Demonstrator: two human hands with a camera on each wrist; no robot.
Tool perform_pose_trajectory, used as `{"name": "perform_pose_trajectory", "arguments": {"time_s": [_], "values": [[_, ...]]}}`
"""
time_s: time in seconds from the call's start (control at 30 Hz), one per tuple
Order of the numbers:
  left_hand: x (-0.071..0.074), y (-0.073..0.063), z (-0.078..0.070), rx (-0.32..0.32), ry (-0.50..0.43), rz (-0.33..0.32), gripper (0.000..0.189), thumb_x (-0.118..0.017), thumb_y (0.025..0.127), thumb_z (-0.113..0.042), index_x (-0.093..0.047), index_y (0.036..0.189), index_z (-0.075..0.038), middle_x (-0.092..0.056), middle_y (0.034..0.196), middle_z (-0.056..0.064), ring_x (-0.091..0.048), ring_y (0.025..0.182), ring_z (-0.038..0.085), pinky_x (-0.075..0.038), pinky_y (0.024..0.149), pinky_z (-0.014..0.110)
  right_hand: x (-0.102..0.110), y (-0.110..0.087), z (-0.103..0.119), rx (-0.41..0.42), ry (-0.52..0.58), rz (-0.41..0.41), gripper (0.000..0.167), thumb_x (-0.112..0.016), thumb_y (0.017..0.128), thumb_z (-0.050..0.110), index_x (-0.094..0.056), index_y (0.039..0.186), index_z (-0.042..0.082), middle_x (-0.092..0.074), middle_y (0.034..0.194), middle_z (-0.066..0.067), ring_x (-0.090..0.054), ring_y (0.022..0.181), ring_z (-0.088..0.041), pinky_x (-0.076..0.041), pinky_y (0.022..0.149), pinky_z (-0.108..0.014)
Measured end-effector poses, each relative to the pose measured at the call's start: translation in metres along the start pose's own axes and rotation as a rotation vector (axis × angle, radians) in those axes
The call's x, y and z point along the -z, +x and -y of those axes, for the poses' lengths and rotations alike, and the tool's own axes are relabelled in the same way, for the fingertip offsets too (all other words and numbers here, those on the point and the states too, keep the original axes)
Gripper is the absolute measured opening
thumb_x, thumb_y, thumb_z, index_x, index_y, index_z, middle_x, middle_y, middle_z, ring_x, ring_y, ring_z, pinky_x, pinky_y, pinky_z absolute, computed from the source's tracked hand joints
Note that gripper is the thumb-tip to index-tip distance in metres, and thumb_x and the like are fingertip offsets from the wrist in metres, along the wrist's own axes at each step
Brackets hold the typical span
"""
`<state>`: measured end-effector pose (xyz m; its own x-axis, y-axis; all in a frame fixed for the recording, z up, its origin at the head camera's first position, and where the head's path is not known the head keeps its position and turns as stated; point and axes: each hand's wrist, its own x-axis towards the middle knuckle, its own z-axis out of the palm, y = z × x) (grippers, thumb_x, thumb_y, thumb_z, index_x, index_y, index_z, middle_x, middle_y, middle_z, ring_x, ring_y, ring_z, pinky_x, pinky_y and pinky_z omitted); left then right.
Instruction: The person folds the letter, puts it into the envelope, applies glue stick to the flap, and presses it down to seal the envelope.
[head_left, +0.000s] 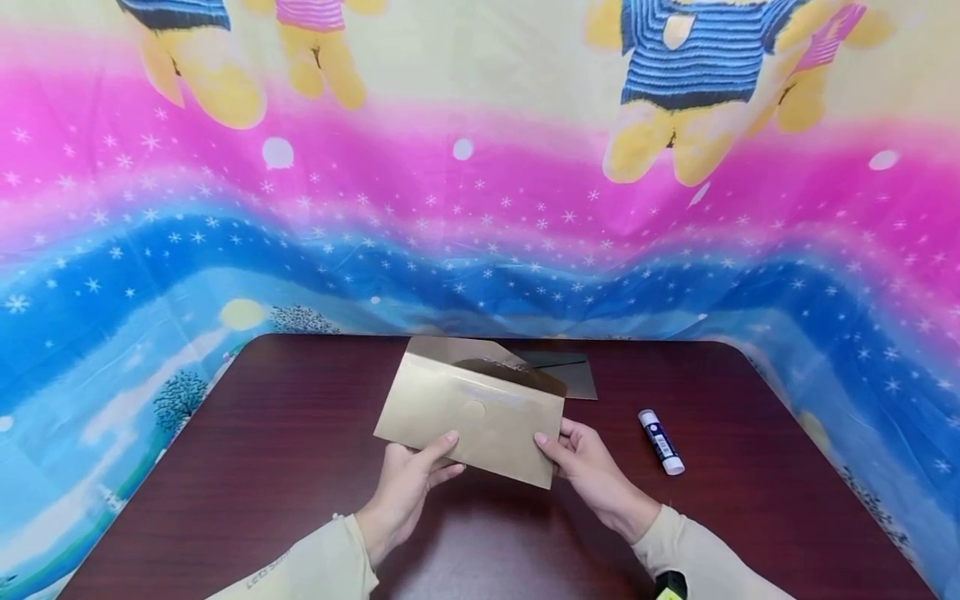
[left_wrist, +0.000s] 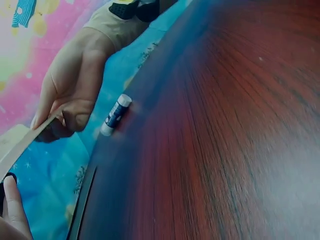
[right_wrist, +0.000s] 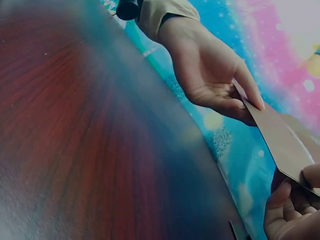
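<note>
A gold paper envelope (head_left: 495,425) is held up over the table, tilted, with its flap (head_left: 442,350) raised at the far side. My left hand (head_left: 405,487) pinches its lower edge, thumb on the front face and fingers beneath. At the right edge, my right hand (head_left: 596,475) grips the envelope the same way. From the left wrist, the right hand (left_wrist: 75,80) is seen pinching the paper; the right wrist view shows the left hand (right_wrist: 205,65) on the opposite end. What the envelope holds cannot be seen.
Behind the held envelope, a second gold envelope (head_left: 577,379) lies on the dark red-brown table (head_left: 300,417), partly hidden. A white and navy glue stick (head_left: 662,443) lies to the right of the right hand. A colourful printed cloth (head_left: 480,208) hangs around the back and sides.
</note>
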<state>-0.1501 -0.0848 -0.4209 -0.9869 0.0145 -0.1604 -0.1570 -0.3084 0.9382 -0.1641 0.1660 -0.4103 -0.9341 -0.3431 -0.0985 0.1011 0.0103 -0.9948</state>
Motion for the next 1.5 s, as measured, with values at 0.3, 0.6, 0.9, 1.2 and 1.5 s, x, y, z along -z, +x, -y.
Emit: {"name": "perform_pose_trajectory", "arguments": {"time_s": [0.3, 0.6, 0.9, 1.2, 1.5], "values": [[0.024, 0.013, -0.017, -0.101, 0.135, -0.114, 0.033, -0.069, 0.092, -0.007, -0.06, 0.122, 0.004, -0.075, 0.081, -0.005, -0.07, 0.072, 0.007, -0.059, 0.07, 0.025, 0.027, -0.002, 0.001, -0.035, -0.099, 0.007, 0.05, -0.046, 0.109, 0.021, -0.036, 0.146, -0.011, -0.066, 0.132, -0.021, -0.07, 0.106, -0.008, -0.058, 0.09, -0.029], [0.036, 0.019, -0.014, -0.081, 0.449, -0.016, 0.019, -0.075, 0.086, -0.005, -0.064, 0.1, 0.002, -0.071, 0.07, 0.004, -0.06, 0.061, 0.011, -0.049, 0.053, 0.024, 0.042, -0.001, -0.003, -0.032, -0.181, -0.048, 0.047, -0.056, 0.105, 0.024, -0.045, 0.137, -0.009, -0.068, 0.127, -0.024, -0.073, 0.1, -0.013, -0.061, 0.085, -0.032], [0.043, 0.023, -0.009, -0.084, 0.593, 0.035, 0.019, -0.076, 0.085, -0.007, -0.06, 0.09, 0.002, -0.069, 0.067, 0.007, -0.055, 0.052, 0.012, -0.053, 0.05, 0.028, 0.046, 0.001, -0.014, -0.002, -0.314, -0.061, 0.037, -0.059, 0.103, 0.021, -0.055, 0.123, -0.01, -0.074, 0.109, -0.024, -0.069, 0.076, -0.01, -0.057, 0.063, -0.028], [0.053, 0.025, -0.004, -0.017, 0.781, 0.133, 0.02, -0.076, 0.087, -0.013, -0.06, 0.082, -0.002, -0.072, 0.065, 0.008, -0.063, 0.05, 0.013, -0.054, 0.047, 0.03, 0.051, 0.001, -0.025, -0.014, -0.45, 0.047, 0.022, -0.056, 0.103, 0.013, -0.061, 0.102, -0.008, -0.073, 0.084, -0.015, -0.061, 0.065, -0.01, -0.055, 0.054, -0.03], [0.056, 0.026, 0.002, -0.076, 1.14, 0.142, 0.03, -0.079, 0.085, -0.028, -0.055, 0.071, -0.014, -0.063, 0.054, -0.008, -0.061, 0.051, 0.009, -0.042, 0.055, 0.029, 0.053, 0.002, -0.028, -0.022, -0.551, 0.112, 0.024, -0.059, 0.102, 0.014, -0.058, 0.087, -0.003, -0.068, 0.068, -0.019, -0.062, 0.06, -0.016, -0.055, 0.05, -0.033]]}}
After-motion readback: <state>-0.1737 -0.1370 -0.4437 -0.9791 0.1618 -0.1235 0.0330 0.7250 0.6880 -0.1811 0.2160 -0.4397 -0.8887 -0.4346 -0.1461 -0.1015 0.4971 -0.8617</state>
